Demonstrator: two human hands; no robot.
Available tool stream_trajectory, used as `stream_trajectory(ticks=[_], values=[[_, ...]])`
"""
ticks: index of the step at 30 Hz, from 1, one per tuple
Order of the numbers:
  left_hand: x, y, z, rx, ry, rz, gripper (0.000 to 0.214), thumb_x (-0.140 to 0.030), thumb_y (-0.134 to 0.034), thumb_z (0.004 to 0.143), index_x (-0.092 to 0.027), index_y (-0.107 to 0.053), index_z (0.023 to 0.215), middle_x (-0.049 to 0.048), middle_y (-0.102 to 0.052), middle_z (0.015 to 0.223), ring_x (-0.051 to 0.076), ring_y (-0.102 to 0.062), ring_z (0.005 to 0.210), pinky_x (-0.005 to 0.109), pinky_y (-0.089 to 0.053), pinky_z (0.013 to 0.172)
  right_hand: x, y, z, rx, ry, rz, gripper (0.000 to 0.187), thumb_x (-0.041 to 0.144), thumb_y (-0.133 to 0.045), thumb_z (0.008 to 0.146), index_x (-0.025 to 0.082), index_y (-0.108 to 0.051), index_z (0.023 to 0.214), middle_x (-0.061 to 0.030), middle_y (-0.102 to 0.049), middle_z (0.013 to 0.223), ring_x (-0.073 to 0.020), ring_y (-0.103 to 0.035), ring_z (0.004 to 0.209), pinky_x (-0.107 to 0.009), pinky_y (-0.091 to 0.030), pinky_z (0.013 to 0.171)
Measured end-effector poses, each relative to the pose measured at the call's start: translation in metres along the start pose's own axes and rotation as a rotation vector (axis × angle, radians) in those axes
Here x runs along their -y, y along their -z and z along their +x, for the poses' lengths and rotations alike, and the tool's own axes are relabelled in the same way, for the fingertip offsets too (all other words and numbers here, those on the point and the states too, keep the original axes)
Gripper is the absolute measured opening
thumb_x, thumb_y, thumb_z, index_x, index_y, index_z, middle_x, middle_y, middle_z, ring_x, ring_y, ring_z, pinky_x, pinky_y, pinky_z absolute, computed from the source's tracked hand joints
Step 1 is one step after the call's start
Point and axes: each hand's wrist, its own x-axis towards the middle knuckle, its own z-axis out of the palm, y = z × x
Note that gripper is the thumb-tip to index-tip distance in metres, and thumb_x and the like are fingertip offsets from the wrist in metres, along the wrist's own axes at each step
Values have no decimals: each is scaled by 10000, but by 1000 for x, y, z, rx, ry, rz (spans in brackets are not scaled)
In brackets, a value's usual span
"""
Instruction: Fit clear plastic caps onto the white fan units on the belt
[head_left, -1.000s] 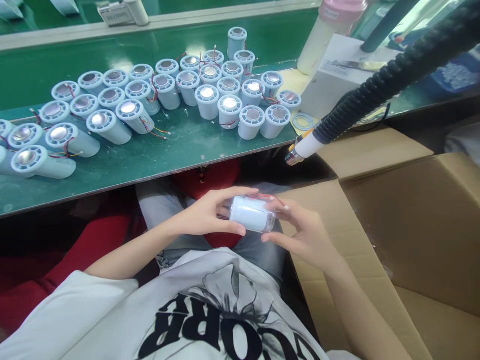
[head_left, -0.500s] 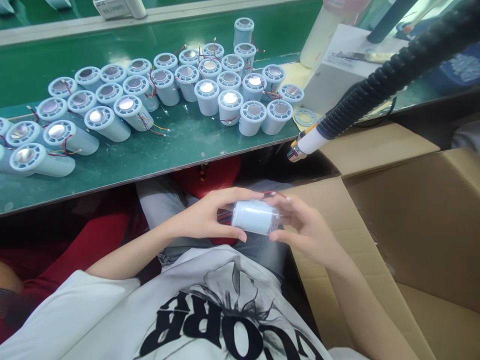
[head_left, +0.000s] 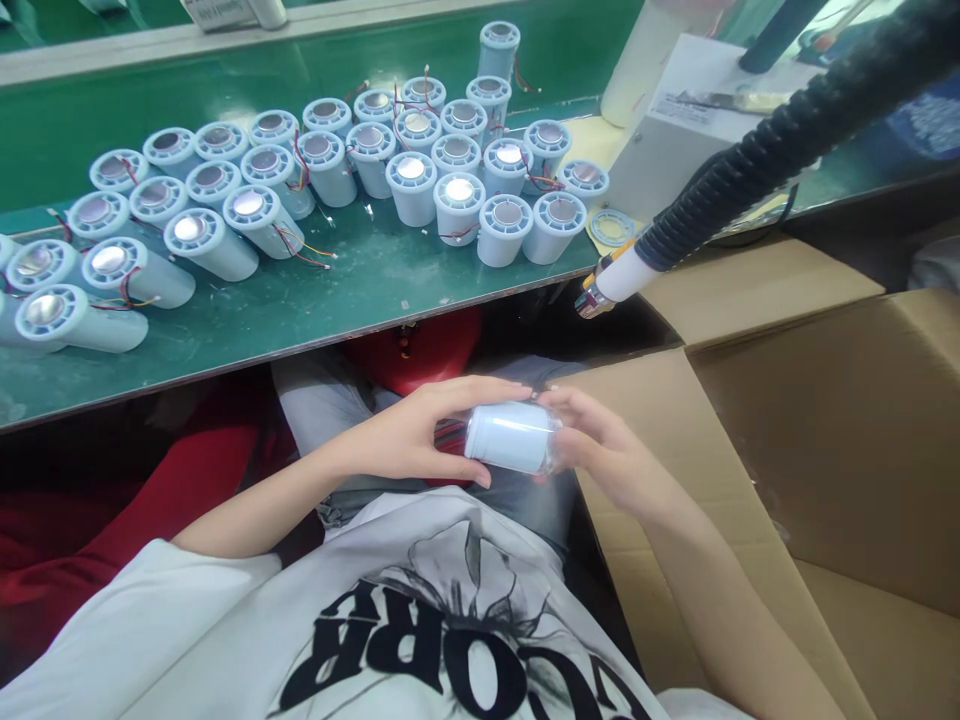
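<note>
A light blue cylinder (head_left: pixel 510 436) wrapped in clear plastic film lies sideways above my lap. From the left, my left hand (head_left: pixel 427 430) holds it, thumb below and fingers along the top edge. My right hand (head_left: pixel 611 445) is at the film-covered right end, its fingers curled in against that end and slightly blurred. The cylinder's end faces are not visible. On the green bench ahead stand and lean several similar cylinders (head_left: pixel 506 228) with round metal discs in their ribbed ends and thin red, black and yellow wires.
A black corrugated hose (head_left: pixel 739 160) with a white and metal tip (head_left: pixel 594 300) hangs at the right. Below it is an open cardboard box (head_left: pixel 667 420). The green bench (head_left: pixel 360 290) has its front edge before my knees. Beside me at the left is a person's red clothing (head_left: pixel 180 480).
My right hand has closed further over the right end of the cylinder, its thumb moving up. The wires seen above that end are now out of sight. My left hand stays in place.
</note>
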Motion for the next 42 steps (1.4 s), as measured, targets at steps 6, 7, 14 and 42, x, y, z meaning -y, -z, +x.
stream_trajectory(ticks=[6,7,14,42], values=[[2,0,2,4,-2,-40,774,-254,-778,677,-281,-443,1375,109,-495,1404,259,-471,1290,384,-412,1056,-4,-4,3,-17,-141,58,482,597,-633,747,195,-446,938,25,-630,583,-142,-638,465,-184,-502,396],[2,0,2,3,-2,-47,773,-251,-779,676,-282,-444,1373,108,-494,1405,259,-473,1288,384,-414,1054,-4,-5,4,-11,-157,76,498,615,-630,738,194,-448,933,25,-629,573,-139,-632,457,-174,-491,382],[5,-1,3,2,-38,-85,789,-212,-789,661,-275,-449,1369,117,-472,1423,268,-439,1317,389,-383,1078,-2,-9,5,91,-306,196,594,725,-523,735,142,-550,850,-58,-668,586,-114,-589,395,-142,-438,326],[-7,-1,0,58,232,-447,753,-154,-715,742,-341,-387,1394,82,-407,1461,248,-505,1243,336,-487,972,-14,0,-10,-61,407,-330,482,253,-726,776,323,-576,1229,-34,-593,1271,-220,-628,1057,-328,-581,831]])
